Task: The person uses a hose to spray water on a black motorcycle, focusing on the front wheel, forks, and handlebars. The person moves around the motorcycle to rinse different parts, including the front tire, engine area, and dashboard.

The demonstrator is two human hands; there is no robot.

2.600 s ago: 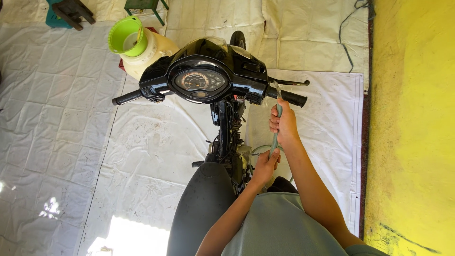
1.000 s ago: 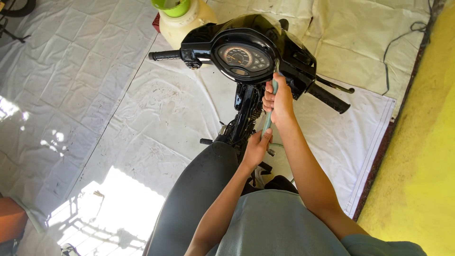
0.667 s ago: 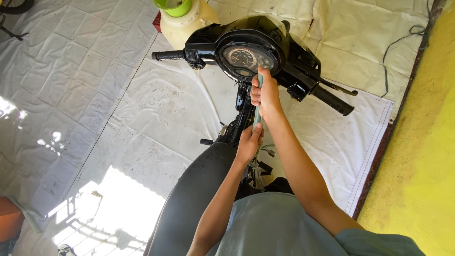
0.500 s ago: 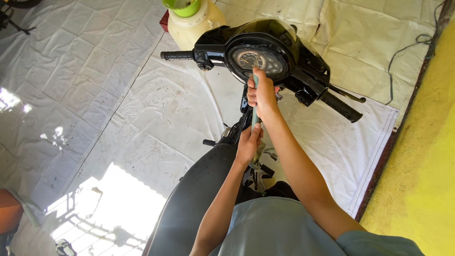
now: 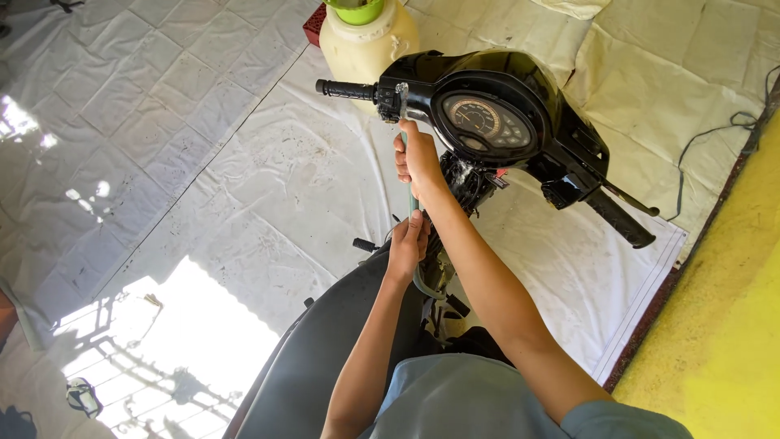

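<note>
A black motorcycle stands under me, its round speedometer [image 5: 481,119] facing up between the left grip [image 5: 344,89] and the right grip [image 5: 621,219]. My right hand [image 5: 418,158] is closed around the upper end of a thin pale green hose [image 5: 413,202], whose tip points up at the left handlebar switch housing [image 5: 400,96]. My left hand [image 5: 409,242] grips the same hose lower down, just above the dark grey seat [image 5: 325,358]. Wet drops glisten on the frame below the speedometer.
A cream plastic jug [image 5: 366,45] with a green funnel stands ahead of the handlebar, next to a red crate [image 5: 313,24]. White tarpaulin [image 5: 244,187] covers the ground. A yellow surface [image 5: 723,325] runs along the right, with a thin cable [image 5: 715,134] near it.
My right hand and the hose tip have moved from the right handlebar, across the speedometer, to the left handlebar. My left hand stays low on the hose. The view has shifted.
</note>
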